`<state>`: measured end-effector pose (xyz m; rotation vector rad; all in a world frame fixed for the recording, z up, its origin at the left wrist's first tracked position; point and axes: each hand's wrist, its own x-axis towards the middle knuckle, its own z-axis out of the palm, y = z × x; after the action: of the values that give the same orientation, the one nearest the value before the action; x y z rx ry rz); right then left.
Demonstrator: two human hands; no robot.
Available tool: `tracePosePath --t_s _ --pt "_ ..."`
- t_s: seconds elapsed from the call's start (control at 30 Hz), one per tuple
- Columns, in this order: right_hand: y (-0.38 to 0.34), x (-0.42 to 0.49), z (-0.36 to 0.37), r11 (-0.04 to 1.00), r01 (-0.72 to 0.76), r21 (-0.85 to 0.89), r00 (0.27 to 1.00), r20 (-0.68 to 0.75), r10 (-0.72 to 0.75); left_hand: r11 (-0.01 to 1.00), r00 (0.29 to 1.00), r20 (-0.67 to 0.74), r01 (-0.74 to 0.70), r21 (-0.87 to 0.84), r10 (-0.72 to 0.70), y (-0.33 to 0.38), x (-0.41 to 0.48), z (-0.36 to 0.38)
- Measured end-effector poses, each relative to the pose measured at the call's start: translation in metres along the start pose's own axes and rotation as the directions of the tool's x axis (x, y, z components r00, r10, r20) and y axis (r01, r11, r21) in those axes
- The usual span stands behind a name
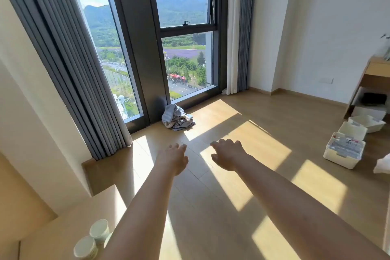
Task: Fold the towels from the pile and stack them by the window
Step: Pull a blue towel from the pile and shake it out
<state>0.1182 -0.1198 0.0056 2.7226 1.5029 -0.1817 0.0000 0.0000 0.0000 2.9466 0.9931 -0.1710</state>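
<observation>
Two round white tubs [92,238] stand side by side on a pale wooden ledge [52,236], well behind the fingers and to their left. Lids are on, so the contents are hidden.

Left hand [174,158] is stretched forward over the wood floor [211,207], palm down. Its fingers [182,148] are loosely bent and hold nothing. Right hand [229,155] is level with it and just beside it, also palm down. Its fingers [219,143] droop in a slack curl and hold nothing either. Neither hand touches anything.

Three white baskets lie in a row to the right of the right fingers, well apart from them.
- The nearest basket [339,159] is packed with flat grey-white packets with some red on them; their kind cannot be read.
- For the middle basket [352,133] and the far basket [368,125], the contents cannot be made out.

The pile of towels [177,117], grey and off-white and crumpled, lies on the floor beyond the fingertips. It is straight ahead of the left fingers, ahead and to the left of the right fingers, and clear of both. Its far side lies against the foot of the window frame [147,82]. No folded towel is visible.
</observation>
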Motion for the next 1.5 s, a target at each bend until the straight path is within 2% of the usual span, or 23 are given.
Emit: tracePosePath --t_s 0.2,0.4,0.7,0.9,1.1,1.5 --pt "0.005 0.08 -0.01 1.0 -0.025 0.01 0.999 0.031 0.024 1.0 1.0 0.023 0.009 0.007 -0.01 -0.024 0.08 -0.007" --pt "0.01 0.158 -0.028 0.999 -0.03 0.034 1.0 0.0 0.03 0.999 1.0 0.004 0.031 0.019 -0.031 -0.045 0.15 -0.023" --pt "0.024 0.271 -0.024 0.999 0.03 -0.021 1.0 0.005 -0.03 0.999 0.997 0.057 0.048 -0.002 -0.047 -0.063 0.251 -0.018" --pt "0.051 0.36 -0.033 0.991 0.069 -0.118 0.998 0.007 -0.069 0.993 0.992 0.046 0.117 -0.017 -0.116 -0.072 0.342 -0.021" --pt "0.07 0.441 -0.046 0.991 0.107 -0.086 0.994 0.036 -0.104 0.985 0.986 0.023 0.167 -0.047 -0.166 -0.079 0.417 -0.029" --pt "0.082 0.584 -0.045 0.986 0.138 -0.093 0.989 0.065 -0.132 0.982 0.981 0.064 0.186 -0.011 -0.185 -0.118 0.556 -0.021"
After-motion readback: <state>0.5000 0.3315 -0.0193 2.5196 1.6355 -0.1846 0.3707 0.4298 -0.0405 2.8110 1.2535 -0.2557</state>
